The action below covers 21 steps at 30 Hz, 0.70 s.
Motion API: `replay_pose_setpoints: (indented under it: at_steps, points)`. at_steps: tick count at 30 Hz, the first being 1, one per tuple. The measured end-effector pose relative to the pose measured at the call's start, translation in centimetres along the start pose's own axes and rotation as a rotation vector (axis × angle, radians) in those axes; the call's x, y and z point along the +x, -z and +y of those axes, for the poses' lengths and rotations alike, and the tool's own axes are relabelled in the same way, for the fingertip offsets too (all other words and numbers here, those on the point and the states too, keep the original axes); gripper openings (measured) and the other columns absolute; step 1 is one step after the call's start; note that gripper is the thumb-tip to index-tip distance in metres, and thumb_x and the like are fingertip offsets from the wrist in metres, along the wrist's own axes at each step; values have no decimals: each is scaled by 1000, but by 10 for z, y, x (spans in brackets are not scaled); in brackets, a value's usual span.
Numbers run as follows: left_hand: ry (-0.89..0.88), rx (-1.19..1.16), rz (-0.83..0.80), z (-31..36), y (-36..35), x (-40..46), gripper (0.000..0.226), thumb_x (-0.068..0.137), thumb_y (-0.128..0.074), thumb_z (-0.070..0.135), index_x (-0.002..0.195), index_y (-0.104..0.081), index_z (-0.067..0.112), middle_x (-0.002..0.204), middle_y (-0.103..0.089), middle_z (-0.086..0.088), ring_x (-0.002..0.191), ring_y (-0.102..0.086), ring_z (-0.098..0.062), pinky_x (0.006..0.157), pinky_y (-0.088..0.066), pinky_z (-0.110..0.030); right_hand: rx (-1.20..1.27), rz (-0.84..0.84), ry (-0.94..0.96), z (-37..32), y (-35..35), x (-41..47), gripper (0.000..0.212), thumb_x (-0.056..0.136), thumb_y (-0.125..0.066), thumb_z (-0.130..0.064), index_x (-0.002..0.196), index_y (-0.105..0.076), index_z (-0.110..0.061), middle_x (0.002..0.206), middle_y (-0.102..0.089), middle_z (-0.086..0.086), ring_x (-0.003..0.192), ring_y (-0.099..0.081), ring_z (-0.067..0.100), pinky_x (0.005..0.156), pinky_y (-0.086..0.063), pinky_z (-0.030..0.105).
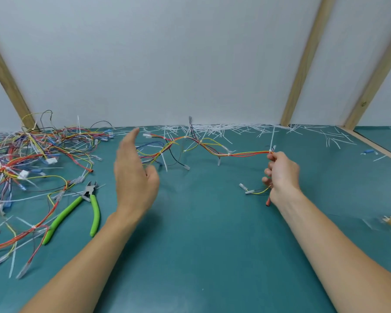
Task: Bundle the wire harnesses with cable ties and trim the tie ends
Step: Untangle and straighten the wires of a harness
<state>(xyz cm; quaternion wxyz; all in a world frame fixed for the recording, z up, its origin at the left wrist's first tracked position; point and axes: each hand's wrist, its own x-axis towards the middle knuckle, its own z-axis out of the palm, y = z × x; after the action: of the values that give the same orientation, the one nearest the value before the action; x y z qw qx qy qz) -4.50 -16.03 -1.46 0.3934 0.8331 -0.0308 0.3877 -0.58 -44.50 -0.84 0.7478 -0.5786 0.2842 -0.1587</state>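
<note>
Harness [212, 150], one, pinched by right hand [282, 175]; left hand [133, 170] spread, holding nothing; one cutter [86, 199].

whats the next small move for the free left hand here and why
Probably reach the left hand down to the green-handled cutters: the right hand holds the harness, whose cable ties show untrimmed tails, and the left hand is open, holding nothing.

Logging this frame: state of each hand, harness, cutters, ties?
left hand: open, raised, holding nothing
right hand: grips harness end
wire harness: tied in several places, tails untrimmed
cutters: on the mat, untouched
harness pile: heaped at left
loose ties: scattered along the wall
</note>
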Motion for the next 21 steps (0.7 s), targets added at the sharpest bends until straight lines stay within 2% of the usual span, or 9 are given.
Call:
replay_pose_setpoints:
  at_steps: [3,5,7,8,10,13,16,19,21]
  points:
    - [94,181,-360,-14,-10,-8,87,83,-60,6,159,-21,20,160,-37,0,137,-44,-29,108,-36,-37,-198,68,228,4,-3,1,8,96,-52,-17,97,-59,-14,90,-53,4,78,-48,24,70,-42,35]
    - [106,302,-513,-21,-16,-14,85,88,-62,22,160,-17,23,158,-39,-2,135,-45,-28,106,-37,-41,-332,123,436,5,0,-2,37,95,-56,-15,132,-50,-12,126,-54,2,115,-51,24,98,-42,36]
    - [78,390,-592,-25,-20,-16,75,94,-59,36,158,-23,24,152,-46,-1,139,-41,-22,111,-30,-39,-407,131,767,5,1,-12,52,92,-57,-11,143,-43,-9,143,-47,3,135,-42,19,111,-34,25]
    - [45,419,-610,-27,-21,-17,68,96,-56,40,156,-28,25,152,-47,2,141,-38,-17,113,-27,-38,-439,76,910,6,-1,-18,52,92,-56,-10,142,-45,-9,144,-47,3,136,-41,19,113,-33,23]
    - [-17,431,-615,-28,-22,-18,53,99,-52,43,148,-42,27,149,-49,9,142,-38,-12,114,-24,-36,-590,-149,1063,14,-9,-25,50,93,-55,-12,142,-48,-11,146,-49,1,138,-42,17,117,-35,34]
    - [-24,393,-597,-28,-21,-17,37,101,-50,40,135,-55,29,142,-56,13,137,-43,-11,112,-27,-35,-859,-525,912,35,-22,-26,60,104,-51,-24,159,-28,-20,167,-28,-6,152,-24,12,122,-22,32]
    - [9,358,-520,-27,-19,-15,33,101,-52,37,131,-59,28,135,-60,13,133,-46,-12,108,-29,-34,-1140,-594,722,44,-25,-10,68,109,-38,-38,165,-6,-17,173,-7,-2,158,-4,12,128,-5,40]
    - [17,355,-478,-28,-19,-13,29,100,-53,36,127,-62,28,130,-62,12,128,-48,-12,104,-30,-34,-1382,-489,639,45,-21,1,69,108,-28,-52,165,-9,-18,169,-23,5,157,-13,17,126,-12,48]
    - [24,358,-464,-27,-19,-14,28,100,-54,35,125,-63,27,129,-63,11,127,-49,-13,102,-31,-34,-1439,-352,692,42,-19,0,64,105,-34,-56,159,-31,-22,152,-48,5,147,-32,24,115,-26,46]
